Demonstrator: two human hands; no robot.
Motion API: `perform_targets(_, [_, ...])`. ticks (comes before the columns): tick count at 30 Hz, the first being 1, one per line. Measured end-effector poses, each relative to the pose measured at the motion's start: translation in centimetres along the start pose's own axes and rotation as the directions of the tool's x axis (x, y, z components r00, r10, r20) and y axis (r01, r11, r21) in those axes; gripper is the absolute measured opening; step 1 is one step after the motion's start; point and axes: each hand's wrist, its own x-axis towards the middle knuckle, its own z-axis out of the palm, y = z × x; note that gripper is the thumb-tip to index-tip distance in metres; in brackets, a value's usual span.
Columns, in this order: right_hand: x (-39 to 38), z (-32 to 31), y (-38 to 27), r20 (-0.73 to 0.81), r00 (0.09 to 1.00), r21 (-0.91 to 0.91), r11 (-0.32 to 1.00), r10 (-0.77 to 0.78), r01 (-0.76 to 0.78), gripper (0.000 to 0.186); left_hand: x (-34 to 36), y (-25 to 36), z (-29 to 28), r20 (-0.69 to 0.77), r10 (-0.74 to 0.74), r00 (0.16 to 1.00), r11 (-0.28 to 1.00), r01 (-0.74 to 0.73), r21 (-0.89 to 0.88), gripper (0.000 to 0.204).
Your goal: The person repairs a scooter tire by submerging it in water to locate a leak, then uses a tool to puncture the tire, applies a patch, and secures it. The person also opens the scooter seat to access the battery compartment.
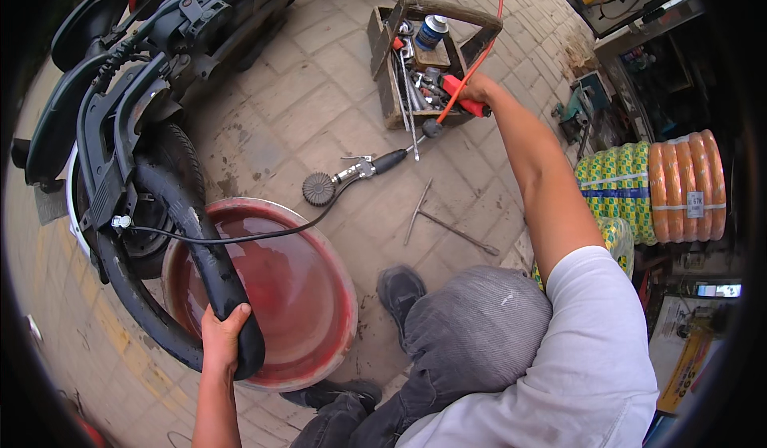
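Observation:
My left hand (222,338) is closed round the lower end of a black, inflated inner tube (209,260) that loops out from the motorbike wheel (152,200) over a red basin of water (351,304). My right arm reaches out to a wooden toolbox (391,112). There my right hand (479,92) is closed on a red-and-black tool (475,107); its kind is hard to make out. A tyre inflator with a round gauge (319,189) lies on the paving, and its thin black hose (276,238) runs across the tube to a valve clip (121,222).
An orange air hose (489,44) passes the toolbox to the inflator. A T-handled wrench (455,230) lies on the bricks. Coiled yellow-green (615,180) and orange hoses (687,184) stand at right, by cluttered shelves. The motorbike (160,72) takes up the upper left.

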Motion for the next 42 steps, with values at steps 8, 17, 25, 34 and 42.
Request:
perform_targets(8, [-8.1, -3.4, 0.0, -0.038, 0.969, 0.244, 0.943, 0.245, -0.228, 0.049, -0.3, 0.0, -1.4, 0.037, 0.025, 0.999, 1.000, -0.024, -0.008, 0.037])
perform_targets(17, [-31.0, -1.6, 0.5, -0.078, 0.993, 0.989, -0.118, 0.091, 0.089, 0.050, -0.5, -0.6, -2.0, 0.103, 0.046, 0.994, 0.998, -0.042, -0.038, 0.032])
perform_targets(25, [-32.2, -6.4, -14.2, -0.071, 0.850, 0.995, 0.027, -0.522, 0.099, 0.065, -1.5, -0.8, -3.1, 0.095, 0.103, 0.990, 0.993, -0.097, -0.068, 0.037])
perform_targets(34, [-32.7, -3.8, -32.3, 0.381, 0.694, 0.724, 0.664, -0.610, 0.187, 0.060, -3.1, -3.0, -5.6, -0.056, 0.281, 0.958, 0.926, -0.255, 0.278, 0.059])
perform_targets(42, [-33.5, 3.8, -33.8, 0.515, 0.393, 0.624, 0.647, -0.762, 0.438, 0.059, -0.4, -5.6, -4.6, -0.086, 0.311, 0.946, 0.872, -0.249, 0.421, 0.059])
